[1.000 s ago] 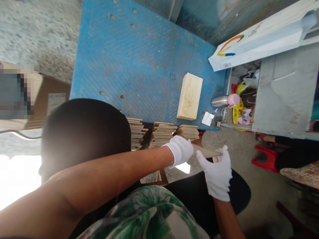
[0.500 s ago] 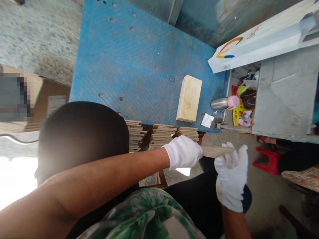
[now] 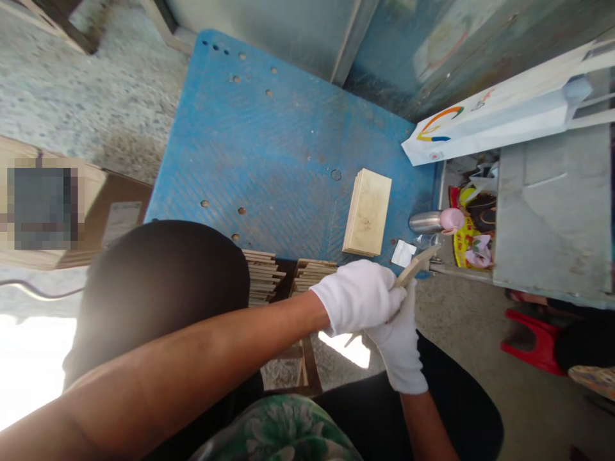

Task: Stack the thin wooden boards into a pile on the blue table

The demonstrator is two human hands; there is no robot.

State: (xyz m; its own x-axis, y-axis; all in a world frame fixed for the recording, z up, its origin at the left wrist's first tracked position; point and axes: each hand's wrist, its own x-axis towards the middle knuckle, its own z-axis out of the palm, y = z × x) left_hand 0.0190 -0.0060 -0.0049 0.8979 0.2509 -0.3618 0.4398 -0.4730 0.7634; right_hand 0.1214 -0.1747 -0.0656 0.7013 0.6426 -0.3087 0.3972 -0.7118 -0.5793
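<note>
The board (image 3: 417,265) is held near the blue surface (image 3: 269,147) by the fingers of the left hand (image 3: 358,296); those of the right hand (image 3: 400,352) are mostly hidden, their grip unclear. It could be dropped if the gloves (image 3: 346,301) slip. Farther in, stacked boards (image 3: 369,211) are borne; beyond, a white bag (image 3: 504,115) is seen.

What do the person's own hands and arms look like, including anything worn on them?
The left hand and right hand wear matching plain white gloves, which end around the wrists. No print or marking can be made out on them. The left forearm and right forearm are bare where visible, with no sleeve, watch or cable showing.
</note>
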